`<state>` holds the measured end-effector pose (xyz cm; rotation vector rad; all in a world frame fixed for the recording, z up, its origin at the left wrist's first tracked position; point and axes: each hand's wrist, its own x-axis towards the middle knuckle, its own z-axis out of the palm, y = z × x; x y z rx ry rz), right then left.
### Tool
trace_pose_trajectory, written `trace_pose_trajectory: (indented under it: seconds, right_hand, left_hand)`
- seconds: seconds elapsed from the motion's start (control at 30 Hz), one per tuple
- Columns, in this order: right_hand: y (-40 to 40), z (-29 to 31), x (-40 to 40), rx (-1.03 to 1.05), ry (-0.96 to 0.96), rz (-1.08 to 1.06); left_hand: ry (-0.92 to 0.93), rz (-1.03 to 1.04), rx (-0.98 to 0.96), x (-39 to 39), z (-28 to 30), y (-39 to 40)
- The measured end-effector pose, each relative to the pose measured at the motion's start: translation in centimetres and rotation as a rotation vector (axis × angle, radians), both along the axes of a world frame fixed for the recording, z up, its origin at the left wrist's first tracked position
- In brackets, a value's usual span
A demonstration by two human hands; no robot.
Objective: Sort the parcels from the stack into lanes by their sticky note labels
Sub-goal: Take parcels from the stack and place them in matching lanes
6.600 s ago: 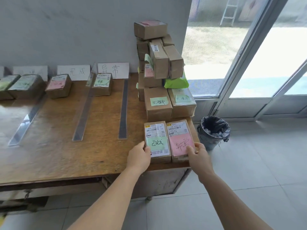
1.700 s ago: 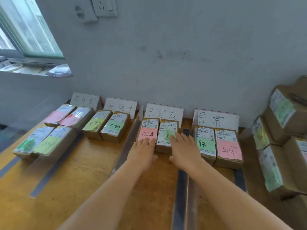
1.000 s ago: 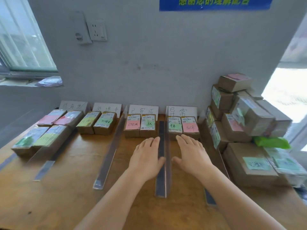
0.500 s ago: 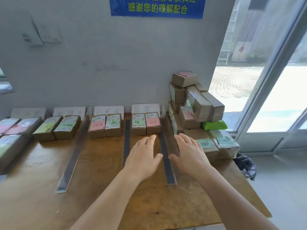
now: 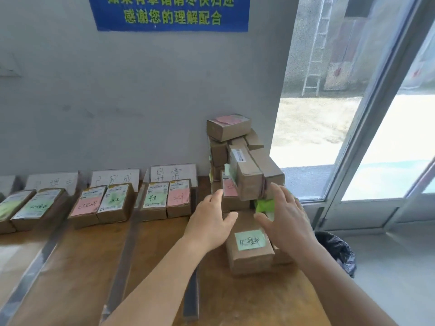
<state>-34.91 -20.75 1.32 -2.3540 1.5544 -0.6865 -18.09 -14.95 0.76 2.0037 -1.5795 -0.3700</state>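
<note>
We see both hands out over the parcel stack (image 5: 237,165) at frame centre-right, on the right end of the wooden table (image 5: 77,260). Left hand (image 5: 210,222): fingers straight and relaxed, grasping nothing, thumb tip near the back-left corner of the front parcel w/ green sticky note (image 5: 250,250); contact can't be confirmed. Right hand (image 5: 286,220): fingers spread, released, hovering over the green plastic bag (image 5: 264,204) and the parcel beside the front one; whether it touches, can't tell. Stack is irregular: top parcel w/ pink note (image 5: 228,127) sits tilted, a long box (image 5: 246,175) leans out below it, a parcel w/ pink label (image 5: 229,188) is behind the left fingertips. Sorted parcels sit in a row at the back edge, mid-left of frame, in lanes split by flat grey strips (image 5: 124,252). Nearest lane to the stack: green-note parcel (image 5: 154,200) and pink-note parcel (image 5: 179,197), touching side by side, under a white handwritten lane card (image 5: 174,174). Next lane left: pink-note parcel (image 5: 88,205) and green-note parcel (image 5: 115,202). Further left: more green-note parcels (image 5: 35,208), partly cut by the frame edge. Blue sign w/ yellow text (image 5: 169,12) on the wall at top centre. Glass door (image 5: 353,114) at right, black bin bag (image 5: 336,252) on the floor lower right by the table corner.
</note>
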Motion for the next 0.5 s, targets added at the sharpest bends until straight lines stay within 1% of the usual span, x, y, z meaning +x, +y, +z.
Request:
trace_pose_trajectory:
  seconds: [0.1,0.27,0.4,0.5]
  right_hand:
    - [-3.8,0.2,-1.0,0.009,-0.079,-0.019]
    - [-8.7,-0.3,-1.3,0.098,-0.117,-0.010]
    - [-11.0,-0.9,-0.9,0.142,-0.138,0.018]
    - [-12.0,-1.2,-0.5,0.169,-0.153,0.033]
  left_hand:
    - [0.018,0.046,0.064,-1.1,-0.5,-3.5]
    - [0.042,0.126,0.139,-1.8,-1.4,-8.1]
    - [0.102,0.180,0.091,-2.2,-1.5,-10.5]
    - [0.153,0.162,-0.004,-2.7,-1.6,-11.6]
